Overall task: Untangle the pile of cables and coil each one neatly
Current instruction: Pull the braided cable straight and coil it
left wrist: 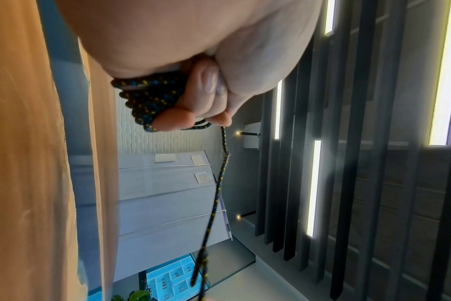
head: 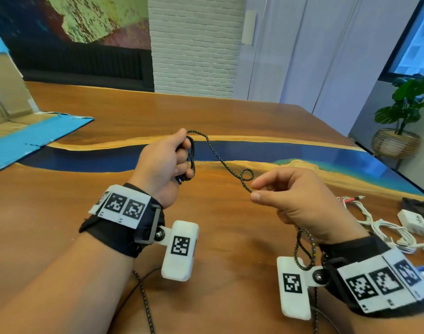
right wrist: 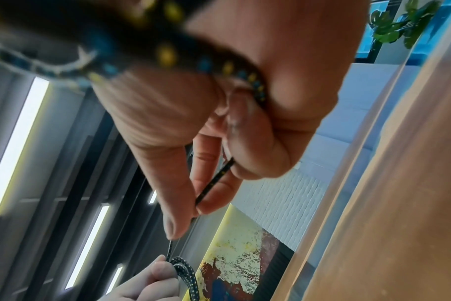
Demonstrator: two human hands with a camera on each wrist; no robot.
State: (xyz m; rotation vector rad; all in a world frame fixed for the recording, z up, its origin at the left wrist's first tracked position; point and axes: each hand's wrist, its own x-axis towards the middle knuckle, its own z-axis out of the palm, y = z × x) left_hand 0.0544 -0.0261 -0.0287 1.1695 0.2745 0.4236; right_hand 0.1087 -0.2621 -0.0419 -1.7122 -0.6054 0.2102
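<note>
While held above the table (head: 230,112), the left hand (head: 165,162) has its fingers curled round several finished loops of the black cord (head: 215,153), speckled yellow and blue. From that fist the cord runs right, forms one small kink loop in mid-air, and enters the right hand (head: 300,201), where thumb and forefinger pinch it; the rest passes under the palm and hangs below the right wrist. White cables (head: 384,227) and a white adapter (head: 414,221) lie at the table's right edge.
</note>
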